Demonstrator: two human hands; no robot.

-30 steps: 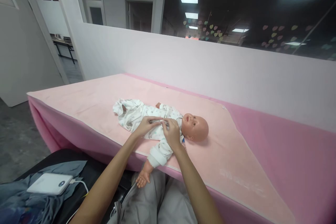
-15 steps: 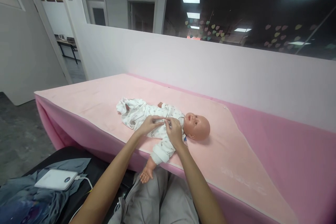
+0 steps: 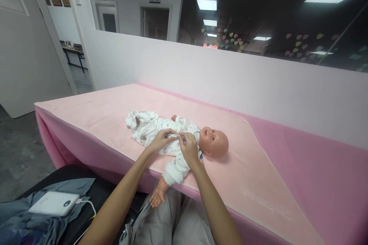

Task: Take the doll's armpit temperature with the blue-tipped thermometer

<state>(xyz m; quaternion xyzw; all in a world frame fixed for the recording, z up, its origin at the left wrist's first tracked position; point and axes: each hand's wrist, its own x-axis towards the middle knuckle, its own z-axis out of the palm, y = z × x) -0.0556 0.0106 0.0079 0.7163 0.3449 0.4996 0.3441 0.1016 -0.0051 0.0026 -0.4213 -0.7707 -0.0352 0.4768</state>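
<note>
A baby doll [image 3: 215,143] lies on its back, its head to the right, dressed in a white patterned baby outfit [image 3: 146,124]. Both of my hands meet over the doll's chest. My left hand [image 3: 161,139] pinches the front of the outfit, thumb and fingers close together. Right beside it, my right hand [image 3: 188,147] is closed on the same cloth near the chest. Whatever small fastening may sit between the fingertips is too small to make out. The doll's near arm [image 3: 159,191] hangs over the table edge towards my lap, its sleeve cuff folded thick.
A pale pink cover [image 3: 253,183] lies over a darker pink cloth on the table. A low white wall [image 3: 230,80] with a window stands behind it. At lower left, a white power bank [image 3: 54,203] with a cable rests on grey cloth [image 3: 77,187].
The view has tilted and shifted slightly, so the scene sits a little lower and to the left. My hands stay at the doll's chest, the fingers nearly unchanged.
</note>
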